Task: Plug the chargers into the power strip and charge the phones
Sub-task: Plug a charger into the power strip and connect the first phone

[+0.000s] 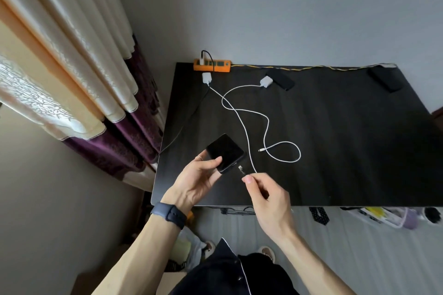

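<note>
Missing the port is the likeliest slip from here: connector tip (240, 167) hovers just off the lower edge of the phone (225, 153), apart from it, and a tilted approach probably scrapes the casing or jams at an angle. Pulling too hard on the white cable (242, 124) could also drag its charger block (206, 78), which lies loose on the table (335, 139) just in front of the orange power strip (212, 65), apparently not yet plugged in. Same for the second charger block (266, 81), further right of the strip, its cable end (261, 150) lying free to the right of the phone.

Left hand (199, 178): fingers curled loosely around the phone's lower left corner, thumb (211, 163) resting on the dark screen, holding it tilted above the table's near left part. Right hand (266, 190): thumb and forefinger pinched nearly closed on the cable just behind the connector, other fingers folded in. Two more dark phones rest far from the held one, right of the strip: one (281, 79) beside the second block, another (386, 79) near the far right corner.
</note>
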